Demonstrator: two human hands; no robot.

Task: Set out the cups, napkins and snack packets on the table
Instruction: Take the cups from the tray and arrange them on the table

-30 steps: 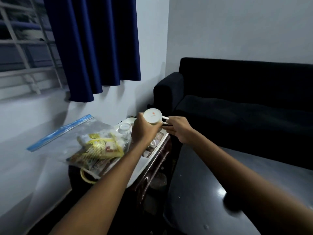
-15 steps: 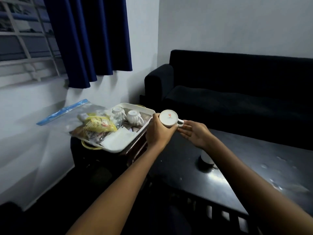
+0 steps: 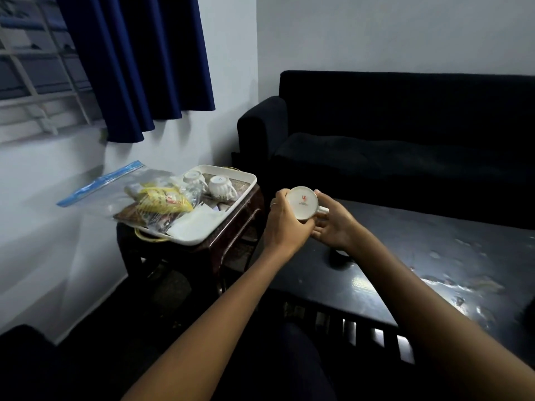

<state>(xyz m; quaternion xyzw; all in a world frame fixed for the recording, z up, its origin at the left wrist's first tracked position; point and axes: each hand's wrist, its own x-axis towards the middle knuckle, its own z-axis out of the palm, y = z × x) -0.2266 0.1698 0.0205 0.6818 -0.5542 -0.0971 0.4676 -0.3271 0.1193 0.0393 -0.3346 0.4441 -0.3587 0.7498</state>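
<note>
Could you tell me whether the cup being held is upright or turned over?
Turned over: the cup shows its marked base to the camera, gripped by the left hand.

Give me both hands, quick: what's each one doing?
Left hand: grips the white cup, base facing the camera.
Right hand: fingers curled under the cup's handle side.

Tray (image 3: 246,180) left of table (image 3: 434,256)

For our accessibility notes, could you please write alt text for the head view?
Two hands hold a white cup bottom-up over a dark table: left hand around its body, right hand under the handle. Left, a white tray holds two upturned cups, napkins and a bag of snack packets.
</note>
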